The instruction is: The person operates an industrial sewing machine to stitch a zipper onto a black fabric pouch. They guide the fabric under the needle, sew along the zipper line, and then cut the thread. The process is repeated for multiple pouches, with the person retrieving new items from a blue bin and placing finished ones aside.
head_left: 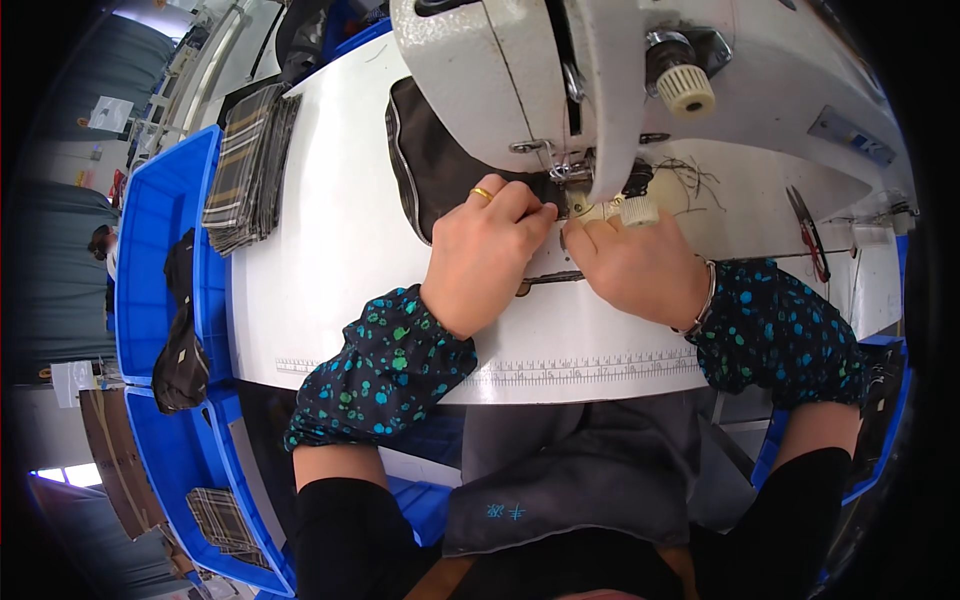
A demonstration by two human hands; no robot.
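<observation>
A dark brown fabric piece with a pale line along its curved edge, perhaps a zipper, lies on the white table under the sewing machine. My left hand, with a gold ring, is closed on its near edge by the presser foot. Just right of the needle area, my right hand has its fingers bent and pressed together low over the machine bed. What those fingers hold is hidden. A narrow dark strip shows between the hands on the near side.
Plaid fabric pieces are stacked at the table's left. Blue bins stand beyond that edge, one with dark fabric over its rim. Red-handled scissors and loose thread ends lie right. A ruler scale runs along the front edge.
</observation>
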